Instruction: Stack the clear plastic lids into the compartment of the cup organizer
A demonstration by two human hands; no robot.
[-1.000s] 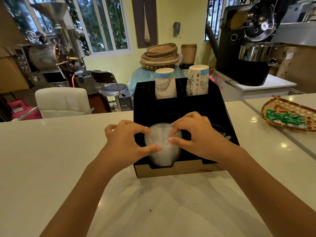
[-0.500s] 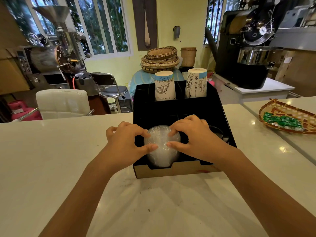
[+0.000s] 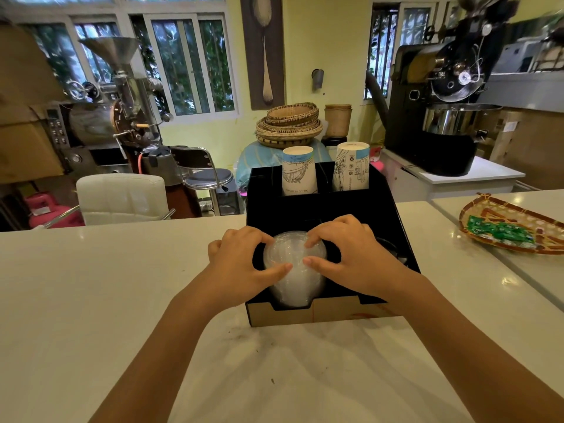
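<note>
Lids stack sits in organizer front-left compartment on desk | your left hand and right hand clamp its sides | press evenly, keep stack plumb | paper cups behind.

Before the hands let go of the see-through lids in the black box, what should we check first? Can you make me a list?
1. The stack of clear lids sits inside the front-left compartment of the black organizer: ok.
2. Both hands have a grip on the stack, left hand on one side and right hand on the other: ok.
3. The stack stands straight, not leaning: cannot tell, the hands cover its sides.
4. The stack reaches the compartment floor: cannot tell, the front wall hides its bottom.
5. The paper cups at the back stand upright, away from the hands: ok.
6. The organizer rests flat on the counter: ok.
</note>
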